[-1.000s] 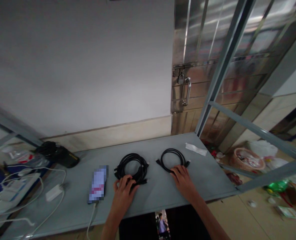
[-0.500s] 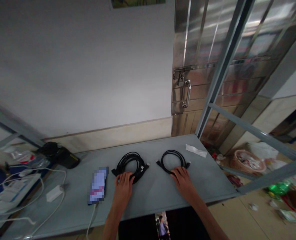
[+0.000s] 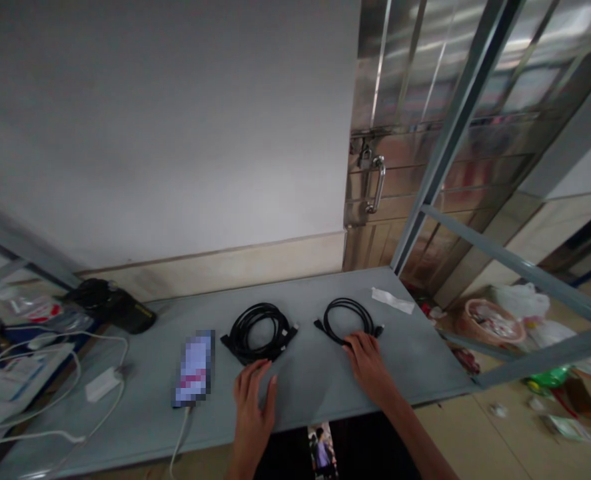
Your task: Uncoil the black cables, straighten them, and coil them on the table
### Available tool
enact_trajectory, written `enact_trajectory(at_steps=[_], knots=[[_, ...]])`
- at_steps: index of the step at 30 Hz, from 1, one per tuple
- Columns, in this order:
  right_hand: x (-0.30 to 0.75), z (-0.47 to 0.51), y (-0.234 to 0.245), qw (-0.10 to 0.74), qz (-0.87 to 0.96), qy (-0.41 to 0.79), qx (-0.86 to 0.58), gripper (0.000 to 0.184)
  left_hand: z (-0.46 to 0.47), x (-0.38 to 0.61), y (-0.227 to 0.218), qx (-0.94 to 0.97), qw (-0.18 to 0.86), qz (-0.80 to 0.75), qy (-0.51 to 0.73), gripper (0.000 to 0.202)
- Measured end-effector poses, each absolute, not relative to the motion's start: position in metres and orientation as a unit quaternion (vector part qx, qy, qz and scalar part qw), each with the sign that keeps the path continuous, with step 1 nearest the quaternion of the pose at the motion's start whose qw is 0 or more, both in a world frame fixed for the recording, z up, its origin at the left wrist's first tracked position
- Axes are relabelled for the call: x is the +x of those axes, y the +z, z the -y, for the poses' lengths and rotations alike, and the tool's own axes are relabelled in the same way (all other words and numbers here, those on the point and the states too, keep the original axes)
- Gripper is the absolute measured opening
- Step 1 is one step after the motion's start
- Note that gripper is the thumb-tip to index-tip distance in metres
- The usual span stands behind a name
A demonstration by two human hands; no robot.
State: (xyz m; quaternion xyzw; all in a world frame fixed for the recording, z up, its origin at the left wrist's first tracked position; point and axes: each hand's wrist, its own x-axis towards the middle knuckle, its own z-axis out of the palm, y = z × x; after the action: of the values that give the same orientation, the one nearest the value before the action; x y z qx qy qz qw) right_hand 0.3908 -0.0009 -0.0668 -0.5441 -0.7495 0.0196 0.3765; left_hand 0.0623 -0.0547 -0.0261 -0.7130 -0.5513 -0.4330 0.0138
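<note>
Left hand (image 3: 252,417) has come off the left cable coil (image 3: 258,333) since the earlier frame and now sits just below it, near the table's front edge, no longer touching the cable. Its fingers (image 3: 255,377) are loosely spread and curved, pinching nothing; whether the fingertips touch the table, I can't tell. The coil lies flat on the grey metal table (image 3: 425,353), a bundle of black cable with its plug ends sticking out at both sides. Right hand (image 3: 368,367) stays palm down on the lower edge of the right cable coil (image 3: 348,319), a thinner black loop, with its fingers together and resting over the cable, pressing lightly at most, not closed around it. Both coils lie side by side, well apart from each other. A phone (image 3: 194,368), its screen blurred out, lies just left of the left coil with a white cord (image 3: 179,437) running off the table's front edge. A white paper strip (image 3: 392,301) lies beyond the right coil, and a black pouch (image 3: 110,307) sits at the far left.
</note>
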Motion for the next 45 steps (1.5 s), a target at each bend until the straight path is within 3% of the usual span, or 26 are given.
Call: enact_trajectory(at_steps=[9, 14, 19, 22, 27, 34, 39, 45], knots=[[0.389, 0.009, -0.049, 0.436, 0.730, 0.018, -0.527, 0.024, 0.073, 0.076, -0.036, -0.702, -0.029, 0.549, -0.453, 0.024], [0.370, 0.048, -0.014, 0.529, 0.631, 0.149, -0.547, 0.020, 0.091, 0.081, -0.004, -0.644, -0.231, 0.572, -0.452, 0.027], [0.338, 0.102, 0.003, 0.546, 0.566, 0.262, -0.560, 0.026, 0.118, 0.124, 0.043, -0.588, -0.428, 0.545, -0.417, 0.034], [0.325, 0.123, 0.000, 0.543, 0.567, 0.316, -0.533, 0.029, 0.125, 0.159, 0.054, -0.545, -0.514, 0.510, -0.423, 0.049], [0.332, 0.129, 0.008, 0.533, 0.601, 0.356, -0.478, 0.032, 0.129, 0.184, 0.051, -0.467, -0.486, 0.566, -0.475, 0.065], [0.362, 0.125, 0.033, 0.507, 0.597, 0.406, -0.471, 0.037, 0.123, 0.158, 0.069, -0.442, -0.459, 0.590, -0.496, 0.061], [0.388, 0.118, 0.028, 0.565, 0.470, 0.410, -0.539, 0.052, 0.115, 0.116, 0.078, -0.447, -0.431, 0.626, -0.471, 0.072], [0.435, 0.105, 0.034, 0.680, 0.340, 0.350, -0.547, 0.047, 0.105, 0.065, 0.069, -0.394, -0.400, 0.643, -0.520, 0.080]])
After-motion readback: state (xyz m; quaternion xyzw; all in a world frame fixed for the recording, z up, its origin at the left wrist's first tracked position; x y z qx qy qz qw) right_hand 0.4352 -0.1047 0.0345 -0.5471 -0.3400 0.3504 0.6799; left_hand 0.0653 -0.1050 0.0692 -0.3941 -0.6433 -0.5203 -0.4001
